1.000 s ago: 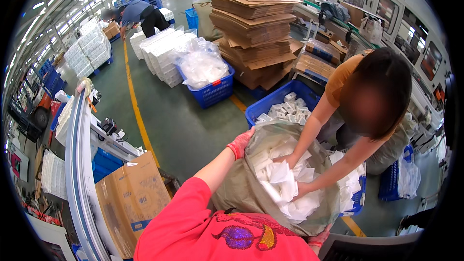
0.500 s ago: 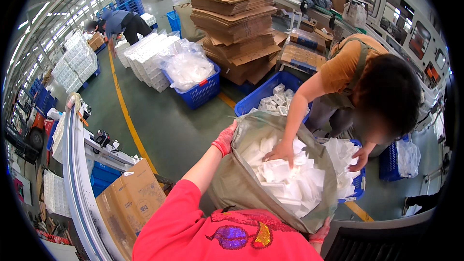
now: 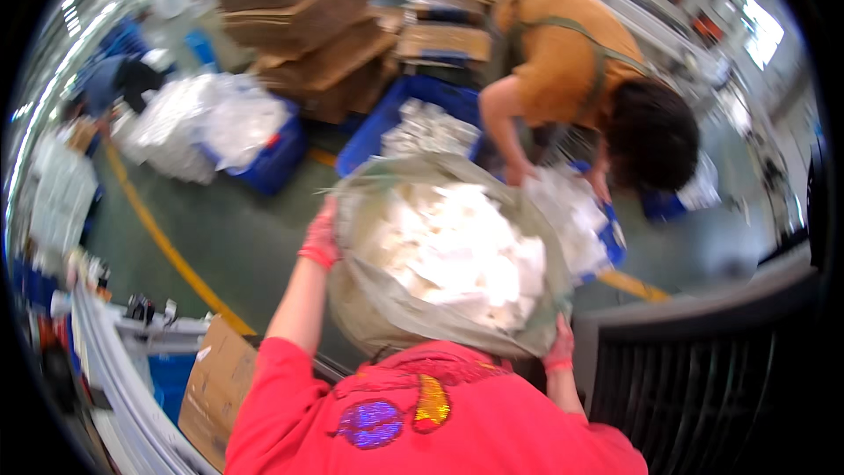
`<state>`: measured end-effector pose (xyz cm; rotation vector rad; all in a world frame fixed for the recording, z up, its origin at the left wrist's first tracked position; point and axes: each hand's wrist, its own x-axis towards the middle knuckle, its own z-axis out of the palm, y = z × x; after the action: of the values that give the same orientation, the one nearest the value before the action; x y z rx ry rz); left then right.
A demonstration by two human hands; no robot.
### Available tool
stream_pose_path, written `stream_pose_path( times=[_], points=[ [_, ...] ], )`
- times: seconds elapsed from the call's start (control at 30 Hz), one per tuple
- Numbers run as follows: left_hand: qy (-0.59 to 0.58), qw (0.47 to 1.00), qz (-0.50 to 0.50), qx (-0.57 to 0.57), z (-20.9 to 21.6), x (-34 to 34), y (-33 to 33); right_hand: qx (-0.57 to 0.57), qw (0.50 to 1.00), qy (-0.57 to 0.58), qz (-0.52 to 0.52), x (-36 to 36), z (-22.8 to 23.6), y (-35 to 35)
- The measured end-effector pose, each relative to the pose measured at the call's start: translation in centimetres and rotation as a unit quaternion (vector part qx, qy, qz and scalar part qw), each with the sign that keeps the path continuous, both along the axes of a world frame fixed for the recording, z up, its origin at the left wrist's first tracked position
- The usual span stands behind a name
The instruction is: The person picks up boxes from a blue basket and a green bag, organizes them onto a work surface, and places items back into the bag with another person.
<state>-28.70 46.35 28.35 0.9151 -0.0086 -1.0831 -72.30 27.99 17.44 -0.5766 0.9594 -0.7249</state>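
Observation:
A large olive-grey sack (image 3: 365, 303) stands in front of me with its mouth spread wide. It holds a heap of thin white packets (image 3: 466, 251), overexposed in the light. My left hand (image 3: 322, 233), in a pink glove, is closed on the sack's left rim. Lower right, my right hand (image 3: 559, 347), gloved alike, grips the opposite rim; the sack's fabric partly hides its fingers. Across from me a co-worker (image 3: 571, 44) in an orange top bends down, both hands at more white packets (image 3: 563, 211) in a blue basket (image 3: 613, 237) touching the sack's right side.
Behind the sack sits a blue crate (image 3: 365, 136) of small white boxes. Flattened cardboard (image 3: 303, 31) is stacked farther back, left of it a blue basket (image 3: 277, 167) of clear bags. A black ribbed surface (image 3: 686, 387) lies right; a carton (image 3: 215, 383) and metal rail (image 3: 110, 352) left.
The co-worker's hand has left the sack and moved to the blue basket beside it. My view has swung, blurring the surroundings. Both my hands keep hold of the rim.

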Motion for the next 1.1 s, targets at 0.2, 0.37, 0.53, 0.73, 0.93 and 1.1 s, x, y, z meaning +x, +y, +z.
stream_pose_path(
  times=[0.2, 0.37, 0.53, 0.73, 0.93, 1.1],
  points=[
    [-0.033, 0.998, 0.062, 0.004, -1.2, 1.0, -1.1, -0.054, 0.983, 0.097, -0.147, -1.9, -0.5, -0.7],
    [-0.035, 0.997, 0.061, 0.034, 0.5, 1.4, -1.2, -0.198, 0.866, 0.458, -0.025, -4.3, -1.9, -3.0],
    [-0.052, 0.997, 0.027, 0.042, 1.5, 1.4, -1.2, -0.185, 0.943, 0.276, -0.030, -5.2, -2.5, -5.8],
    [-0.087, 0.987, 0.000, 0.138, 1.6, 2.2, -0.9, -0.126, 0.882, 0.434, 0.134, -3.1, -4.0, -9.4],
    [-0.145, 0.971, 0.030, 0.189, -0.5, 3.7, 1.4, 0.015, 0.957, 0.286, 0.052, 2.2, -2.2, -7.8],
    [-0.240, 0.917, -0.024, 0.317, 2.1, 1.0, 0.2, -0.078, 0.884, 0.416, 0.199, 0.3, -1.7, -8.7]
  ],
)
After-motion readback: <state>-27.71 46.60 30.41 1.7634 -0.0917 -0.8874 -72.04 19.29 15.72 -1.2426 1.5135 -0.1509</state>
